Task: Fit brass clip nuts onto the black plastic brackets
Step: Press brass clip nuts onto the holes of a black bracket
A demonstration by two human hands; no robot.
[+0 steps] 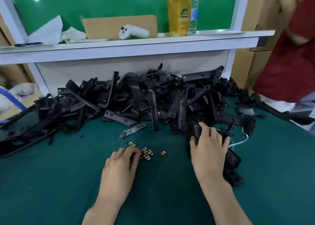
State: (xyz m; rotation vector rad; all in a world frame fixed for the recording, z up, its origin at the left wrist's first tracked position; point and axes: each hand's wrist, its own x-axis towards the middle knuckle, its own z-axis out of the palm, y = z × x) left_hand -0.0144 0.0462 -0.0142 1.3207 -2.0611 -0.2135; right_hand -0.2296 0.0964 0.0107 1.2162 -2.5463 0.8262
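Left grip (121,163) pinches clip nut (140,154), right grip (208,148) clasps bracket (195,130); cup (179,11) holds drink.

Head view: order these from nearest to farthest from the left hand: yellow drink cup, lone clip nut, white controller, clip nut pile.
1. Clip nut pile, right beside the left hand.
2. Lone clip nut, just right of the pile.
3. White controller, on the shelf behind.
4. Yellow drink cup, farther right on the shelf.
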